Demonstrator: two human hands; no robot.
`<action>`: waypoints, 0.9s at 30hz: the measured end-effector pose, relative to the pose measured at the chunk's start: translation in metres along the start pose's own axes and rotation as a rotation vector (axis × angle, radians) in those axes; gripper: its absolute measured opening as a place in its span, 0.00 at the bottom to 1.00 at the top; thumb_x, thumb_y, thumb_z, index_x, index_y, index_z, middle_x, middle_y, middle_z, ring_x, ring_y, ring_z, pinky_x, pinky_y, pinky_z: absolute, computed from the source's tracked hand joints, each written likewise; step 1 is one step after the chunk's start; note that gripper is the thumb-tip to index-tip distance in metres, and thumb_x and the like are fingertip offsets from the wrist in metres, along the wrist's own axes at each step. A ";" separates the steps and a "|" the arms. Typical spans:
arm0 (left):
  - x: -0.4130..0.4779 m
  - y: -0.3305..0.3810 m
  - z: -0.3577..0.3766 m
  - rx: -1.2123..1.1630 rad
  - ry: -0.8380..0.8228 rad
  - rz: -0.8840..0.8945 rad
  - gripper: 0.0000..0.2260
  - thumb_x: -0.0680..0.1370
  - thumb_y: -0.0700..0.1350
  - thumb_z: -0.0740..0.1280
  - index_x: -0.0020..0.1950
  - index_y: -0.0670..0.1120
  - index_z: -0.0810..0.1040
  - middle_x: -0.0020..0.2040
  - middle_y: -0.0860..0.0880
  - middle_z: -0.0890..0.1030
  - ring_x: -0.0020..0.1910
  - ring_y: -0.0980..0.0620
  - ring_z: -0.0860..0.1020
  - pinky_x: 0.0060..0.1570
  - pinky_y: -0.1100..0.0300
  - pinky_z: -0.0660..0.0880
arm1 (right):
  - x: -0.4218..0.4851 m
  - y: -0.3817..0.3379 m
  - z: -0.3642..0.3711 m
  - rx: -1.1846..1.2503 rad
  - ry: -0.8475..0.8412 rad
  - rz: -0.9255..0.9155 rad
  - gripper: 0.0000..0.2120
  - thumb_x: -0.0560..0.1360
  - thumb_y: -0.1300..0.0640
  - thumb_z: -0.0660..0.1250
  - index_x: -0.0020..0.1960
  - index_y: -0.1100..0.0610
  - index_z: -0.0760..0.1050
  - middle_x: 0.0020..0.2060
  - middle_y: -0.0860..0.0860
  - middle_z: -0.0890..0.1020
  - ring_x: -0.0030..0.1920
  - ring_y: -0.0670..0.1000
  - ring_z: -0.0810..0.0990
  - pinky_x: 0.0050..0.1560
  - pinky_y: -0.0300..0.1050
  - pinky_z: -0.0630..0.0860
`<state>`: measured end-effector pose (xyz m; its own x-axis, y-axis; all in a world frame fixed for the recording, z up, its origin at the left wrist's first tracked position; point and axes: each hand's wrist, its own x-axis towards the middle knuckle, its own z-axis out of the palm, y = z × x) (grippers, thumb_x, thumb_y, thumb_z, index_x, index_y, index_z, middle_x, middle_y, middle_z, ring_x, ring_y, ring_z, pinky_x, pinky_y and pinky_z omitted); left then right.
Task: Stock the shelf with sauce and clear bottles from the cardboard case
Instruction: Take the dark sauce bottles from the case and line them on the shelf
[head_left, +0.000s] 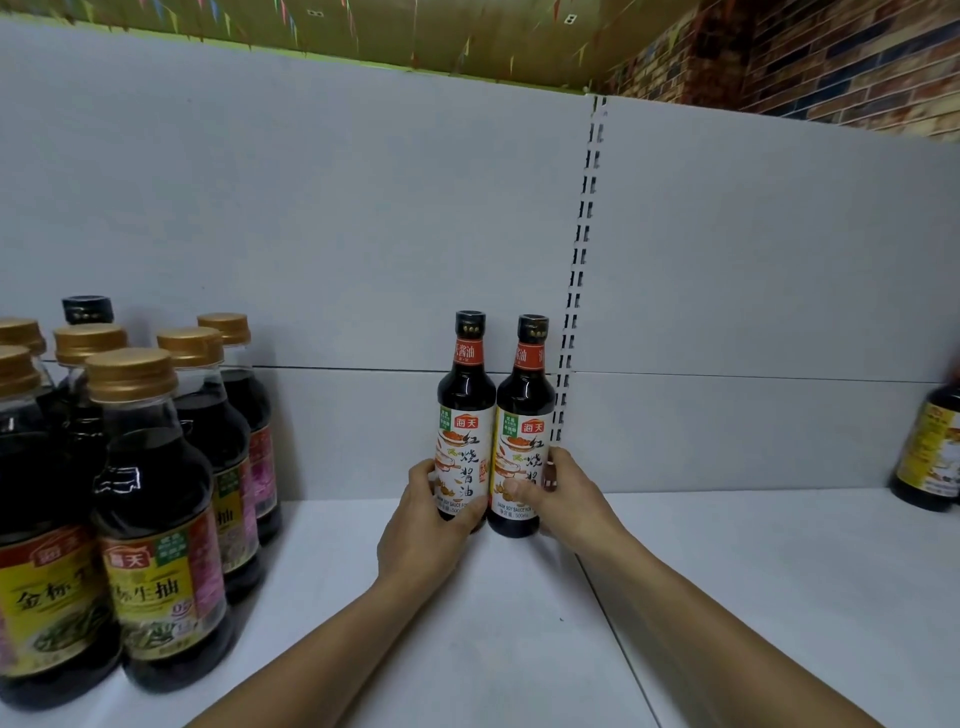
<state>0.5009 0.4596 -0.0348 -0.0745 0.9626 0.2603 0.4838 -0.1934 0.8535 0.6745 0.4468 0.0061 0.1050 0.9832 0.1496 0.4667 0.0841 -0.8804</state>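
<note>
Two dark soy sauce bottles with black caps and white-orange labels stand upright, side by side and touching, at the back of the white shelf (519, 623). My left hand (423, 525) grips the left sauce bottle (466, 415) around its lower label. My right hand (563, 499) grips the right sauce bottle (524, 415) the same way. Both bottles' bases seem to rest on the shelf, close to the grey back panel. No clear bottles and no cardboard case are in view.
Several larger gold-capped soy sauce bottles (150, 519) crowd the shelf's left side. Another dark bottle (930, 452) stands at the far right edge. A slotted upright (576, 291) runs down the back panel just behind the right bottle.
</note>
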 end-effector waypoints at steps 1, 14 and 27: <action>0.000 -0.001 0.000 0.000 0.014 0.004 0.31 0.76 0.62 0.72 0.73 0.56 0.64 0.67 0.57 0.78 0.60 0.53 0.81 0.57 0.49 0.79 | 0.001 0.002 0.000 -0.004 -0.003 -0.001 0.27 0.78 0.50 0.73 0.72 0.50 0.66 0.64 0.45 0.79 0.65 0.51 0.79 0.65 0.59 0.78; 0.000 -0.009 0.002 0.023 0.019 0.047 0.25 0.79 0.59 0.70 0.73 0.56 0.66 0.65 0.58 0.80 0.55 0.56 0.79 0.52 0.57 0.74 | 0.008 0.015 0.009 -0.059 0.013 -0.033 0.24 0.80 0.47 0.69 0.72 0.50 0.65 0.65 0.43 0.78 0.65 0.49 0.78 0.67 0.52 0.76; -0.001 -0.002 0.002 -0.038 0.184 0.018 0.23 0.75 0.58 0.73 0.55 0.49 0.64 0.53 0.50 0.74 0.50 0.47 0.77 0.44 0.53 0.74 | -0.016 0.009 0.007 -0.211 -0.060 -0.003 0.28 0.83 0.50 0.65 0.79 0.51 0.58 0.72 0.48 0.75 0.68 0.49 0.76 0.64 0.42 0.71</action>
<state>0.5015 0.4590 -0.0377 -0.2265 0.9087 0.3507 0.4533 -0.2203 0.8637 0.6709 0.4333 -0.0076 0.0543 0.9914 0.1193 0.6407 0.0571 -0.7656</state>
